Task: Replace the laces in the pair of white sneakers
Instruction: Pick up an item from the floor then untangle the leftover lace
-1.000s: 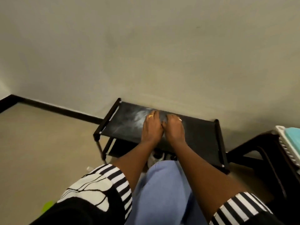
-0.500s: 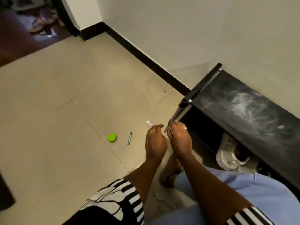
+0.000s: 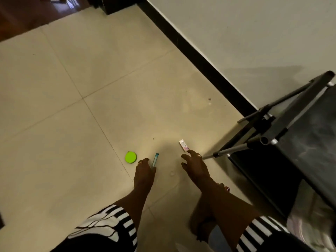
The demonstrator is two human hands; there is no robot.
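Note:
My left hand (image 3: 144,172) reaches down to the tiled floor, its fingertips between a green round lid (image 3: 131,157) and a thin teal strip (image 3: 155,159). The thumb side touches the strip's near end. My right hand (image 3: 195,167) hovers with fingers spread, one fingertip just short of a small white and pink packet (image 3: 184,145). Both hands hold nothing. A blurred whitish shape (image 3: 309,228), likely a white sneaker, shows under the black shoe rack (image 3: 300,124) at the lower right. No laces are visible.
The rack's metal leg (image 3: 229,151) juts out beside my right hand. A black skirting board (image 3: 196,51) runs along the wall. My bare foot (image 3: 201,224) rests on the tiles below my right forearm. Open floor stretches to the left.
My view has swung left from the rack top to the floor. My hands, held together before, have spread apart and dropped toward the small items on the tiles.

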